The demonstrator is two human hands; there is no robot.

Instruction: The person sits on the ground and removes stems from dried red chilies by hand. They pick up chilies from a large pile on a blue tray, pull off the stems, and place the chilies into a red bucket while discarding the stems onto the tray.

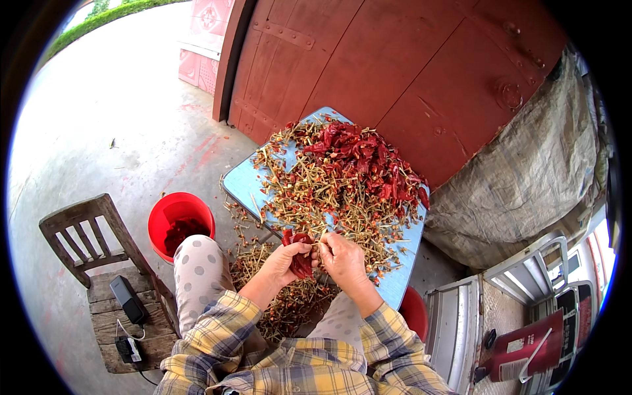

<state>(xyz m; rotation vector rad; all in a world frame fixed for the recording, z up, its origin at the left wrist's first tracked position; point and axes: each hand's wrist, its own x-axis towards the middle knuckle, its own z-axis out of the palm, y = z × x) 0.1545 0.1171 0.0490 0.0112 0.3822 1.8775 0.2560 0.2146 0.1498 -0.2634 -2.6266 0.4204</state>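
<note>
My left hand [282, 261] grips a dried red chili pepper [301, 262] at the near edge of a light blue table [241, 178]. My right hand [342, 256] pinches the pale stem end of that pepper, its fingertips close to the left ones. Over much of the tabletop spreads a thick layer of loose dry chili stems [326, 195]. A heap of dark red dried chilies [358, 148] lies on the far right part of it. More stems are piled below the table [291, 311], between my knees.
Left of my knee stands a red bucket [163, 217] partly holding dried chilies. A wooden chair [98, 326] bears a black device and a cabled adapter. A red wooden door [375, 59] rises behind the table. On the right are a tarpaulin [523, 182] and a metal cart [454, 331].
</note>
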